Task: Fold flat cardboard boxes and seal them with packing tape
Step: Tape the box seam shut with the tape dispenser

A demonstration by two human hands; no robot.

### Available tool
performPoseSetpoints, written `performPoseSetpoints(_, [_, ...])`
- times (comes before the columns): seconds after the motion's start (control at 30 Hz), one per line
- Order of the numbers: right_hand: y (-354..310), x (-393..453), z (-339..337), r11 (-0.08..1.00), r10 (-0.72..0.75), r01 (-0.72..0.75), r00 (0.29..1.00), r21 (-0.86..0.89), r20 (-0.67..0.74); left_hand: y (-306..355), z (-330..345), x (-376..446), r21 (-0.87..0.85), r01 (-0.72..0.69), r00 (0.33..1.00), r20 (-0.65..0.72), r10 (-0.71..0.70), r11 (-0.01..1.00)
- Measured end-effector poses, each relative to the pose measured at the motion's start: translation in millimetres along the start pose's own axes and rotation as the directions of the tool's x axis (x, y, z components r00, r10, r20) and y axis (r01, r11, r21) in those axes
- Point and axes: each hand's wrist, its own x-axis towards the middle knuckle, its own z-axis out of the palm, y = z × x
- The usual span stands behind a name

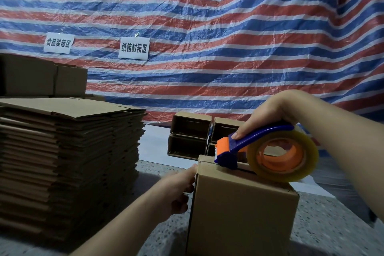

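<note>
A brown cardboard box [241,216] stands upright on the speckled table [324,224], its top flaps closed. My right hand [268,114] grips a blue and orange tape dispenser [239,147] with a clear tape roll [282,156]. The dispenser's head rests on the box's top seam near the far left end. My left hand [178,189] presses against the box's left side near the top edge, thumb on the rim.
A tall stack of flat cardboard blanks [68,164] fills the left. More boxes [41,78] stand behind it. Several folded boxes [191,135] lie stacked on their sides further back. A striped tarp [207,37] with two paper signs hangs behind.
</note>
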Motion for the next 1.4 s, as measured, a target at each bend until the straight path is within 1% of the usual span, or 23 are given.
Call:
performPoseSetpoints(0.1, [-0.8,0.2,0.3,1.0,0.004,-0.004,1.0,0.001,0.002,-1.6,0.5,-2.3,0.025,0.034,0.999,-0.028,-0.033,0.999])
performPoseSetpoints(0.13, [-1.3,0.6,0.1,1.0,0.004,-0.004,1.0,0.0,0.002,-2.8,0.2,-2.9,0.021,0.062,0.998,-0.011,-0.062,0.998])
performPoseSetpoints(0.2, [-1.9,1.4,-0.4,1.0,-0.001,0.001,1.0,-0.005,0.004,-4.7,-0.8,-3.7,-0.038,0.111,0.992,0.071,-0.108,0.993])
performPoseSetpoints(0.23, [-1.6,1.7,-0.7,1.0,-0.004,0.005,1.0,-0.007,0.006,-4.1,-0.6,-4.5,-0.07,0.119,0.99,0.087,-0.112,0.99])
performPoseSetpoints(0.27, [-1.2,2.1,-0.9,1.0,-0.008,0.008,1.0,-0.009,0.007,-2.3,0.3,-5.5,-0.082,0.117,0.991,0.071,-0.111,0.99])
performPoseSetpoints(0.3, [-0.5,2.3,-1.2,1.0,-0.01,0.01,1.0,-0.012,0.006,0.1,2.6,-6.8,-0.062,0.088,0.996,0.01,-0.087,0.994])
performPoseSetpoints(0.33, [-0.1,2.4,-1.3,1.0,-0.01,0.01,1.0,-0.015,0.006,2.5,6.4,-8.2,-0.015,0.021,0.995,-0.099,-0.022,1.0])
performPoseSetpoints(0.37, [0.2,2.0,-1.2,1.0,-0.009,0.009,1.0,-0.016,0.007,4.7,10.3,-9.1,0.044,-0.075,0.972,-0.22,0.082,0.996])
performPoseSetpoints(0.4, [0.3,1.7,-1.1,1.0,-0.007,0.007,1.0,-0.013,0.008,7.2,14.0,-11.0,0.094,-0.188,0.924,-0.321,0.209,0.978])
performPoseSetpoints(0.43, [0.6,1.2,-1.0,1.0,-0.006,0.006,1.0,-0.007,0.006,10.4,17.9,-14.4,0.132,-0.311,0.859,-0.384,0.338,0.941])
performPoseSetpoints(0.47, [0.8,0.9,-1.0,1.0,-0.004,0.004,1.0,-0.003,0.002,13.6,22.0,-19.4,0.172,-0.425,0.795,-0.398,0.457,0.889])
performPoseSetpoints(0.5, [1.1,0.6,-0.9,1.0,-0.004,0.004,1.0,-0.003,0.0,17.0,26.9,-26.4,0.229,-0.504,0.747,-0.368,0.553,0.833])
performPoseSetpoints(0.53, [1.0,0.3,-0.7,1.0,-0.004,0.004,1.0,-0.006,0.0,19.0,32.3,-32.4,0.307,-0.546,0.716,-0.312,0.624,0.78])
performPoseSetpoints(0.57, [0.8,0.1,-0.4,1.0,-0.003,0.003,1.0,-0.009,-0.002,18.4,37.3,-35.3,0.388,-0.561,0.699,-0.252,0.67,0.731])
performPoseSetpoints(0.63, [-0.4,-0.1,0.4,1.0,-0.001,0.001,1.0,-0.012,-0.004,11.3,43.2,-35.2,0.582,-0.533,0.68,-0.138,0.721,0.614])
performPoseSetpoints(0.7, [-1.7,0.0,1.1,1.0,-0.001,0.001,1.0,-0.019,-0.011,5.7,44.5,-33.0,0.775,-0.469,0.623,-0.051,0.781,0.424])
performPoseSetpoints(0.73, [-2.1,0.1,1.4,1.0,-0.001,0.0,1.0,-0.024,-0.021,4.7,43.3,-33.0,0.824,-0.449,0.582,-0.025,0.813,0.346])
performPoseSetpoints(0.8, [-2.6,0.5,1.7,0.999,-0.001,-0.001,0.999,-0.033,-0.039,5.5,40.0,-34.1,0.869,-0.422,0.539,0.013,0.842,0.257])
performPoseSetpoints(0.87, [-3.8,0.3,1.5,0.999,0.004,-0.007,0.999,-0.048,-0.052,6.5,38.3,-34.8,0.901,-0.383,0.537,0.039,0.843,0.202])
performPoseSetpoints(0.93, [-4.6,-0.8,0.0,0.997,0.015,-0.021,0.998,-0.079,-0.068,6.9,38.3,-35.4,0.923,-0.341,0.553,0.045,0.832,0.176])
performPoseSetpoints(1.03, [0.6,-1.4,-6.7,0.995,0.041,-0.05,0.994,-0.081,-0.103,7.4,37.8,-35.5,0.94,-0.302,0.58,0.047,0.814,0.161])
performPoseSetpoints(1.3, [57.0,-12.8,-17.3,0.989,0.141,-0.143,0.989,-0.026,-0.046,8.9,39.6,-37.7,0.946,-0.289,0.597,0.058,0.8,0.147])
performPoseSetpoints(1.4, [60.9,-7.4,-8.9,0.981,0.169,-0.172,0.985,-0.093,-0.041,9.7,38.5,-39.2,0.942,-0.301,0.598,0.067,0.799,0.146])
